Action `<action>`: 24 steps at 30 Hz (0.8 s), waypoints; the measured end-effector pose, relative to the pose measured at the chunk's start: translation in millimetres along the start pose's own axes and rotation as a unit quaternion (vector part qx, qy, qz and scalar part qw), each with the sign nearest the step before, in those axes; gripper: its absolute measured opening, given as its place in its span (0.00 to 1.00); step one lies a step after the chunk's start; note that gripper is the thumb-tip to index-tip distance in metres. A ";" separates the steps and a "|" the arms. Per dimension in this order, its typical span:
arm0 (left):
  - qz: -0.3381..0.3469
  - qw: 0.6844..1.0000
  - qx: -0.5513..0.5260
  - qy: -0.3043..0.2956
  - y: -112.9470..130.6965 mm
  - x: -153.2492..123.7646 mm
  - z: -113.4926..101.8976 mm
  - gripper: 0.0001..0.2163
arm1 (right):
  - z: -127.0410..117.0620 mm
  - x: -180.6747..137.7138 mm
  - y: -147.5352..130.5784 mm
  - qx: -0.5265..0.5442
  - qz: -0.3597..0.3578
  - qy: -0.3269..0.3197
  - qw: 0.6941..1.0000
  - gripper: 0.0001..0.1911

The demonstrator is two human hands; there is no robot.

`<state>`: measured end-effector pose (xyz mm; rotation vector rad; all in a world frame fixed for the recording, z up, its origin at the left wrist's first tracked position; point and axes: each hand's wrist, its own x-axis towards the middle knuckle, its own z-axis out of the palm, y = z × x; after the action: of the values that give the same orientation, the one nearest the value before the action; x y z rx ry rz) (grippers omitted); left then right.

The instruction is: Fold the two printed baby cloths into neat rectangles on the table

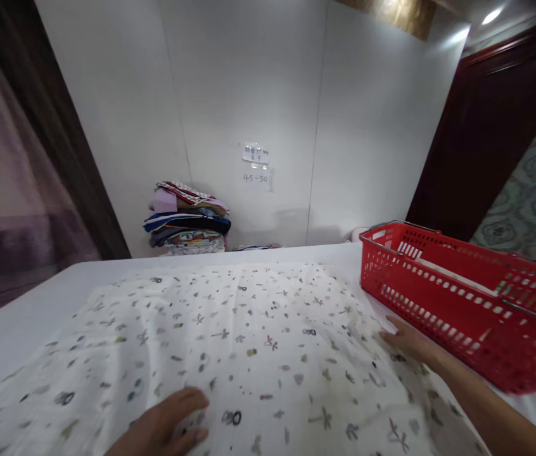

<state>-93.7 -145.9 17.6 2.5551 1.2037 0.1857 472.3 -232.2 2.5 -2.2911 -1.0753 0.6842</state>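
A white cloth [249, 342] printed with small grey, brown and green figures lies spread over the white table. At its near side, left of the middle, my left hand [168, 421] rests on the fabric, thumb and fingers apart with the print showing between them. My right hand [405, 342] lies at the cloth's right edge, beside the red basket, with its thumb apart from the fingers. Soft wrinkles run through the cloth, mostly on the left and along the right side.
A red plastic basket [439, 297] with a metal handle stands on the table [49, 291] at the right. Behind the table's far edge rises a pile of folded clothes [189, 218]. Paper labels [255, 166] hang on the white wall. A pink curtain [6, 190] is at the left.
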 end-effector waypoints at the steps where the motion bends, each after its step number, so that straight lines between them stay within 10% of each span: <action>1: 0.006 1.000 -0.007 0.012 0.4 15.8 -5.8 0.16 | 2.4 13.8 -13.0 0.003 0.007 -0.007 1.000 0.42; 16: 0.120 0.988 -0.057 0.076 14.6 153.1 5.8 0.10 | 47.8 159.5 -140.3 0.112 -0.035 0.038 0.992 0.33; 21: 0.036 0.974 -0.209 0.076 36.8 177.1 2.0 0.10 | 64.5 132.6 -175.4 0.065 -0.166 0.078 0.981 0.28; 24: -0.082 0.912 -0.402 0.028 65.0 200.2 4.2 0.12 | 94.6 79.0 -184.9 -0.064 -0.337 0.014 0.939 0.27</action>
<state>82.5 -31.8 32.2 1.7334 1.0538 0.5826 357.1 -44.5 32.0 -1.8248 -1.7971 0.3019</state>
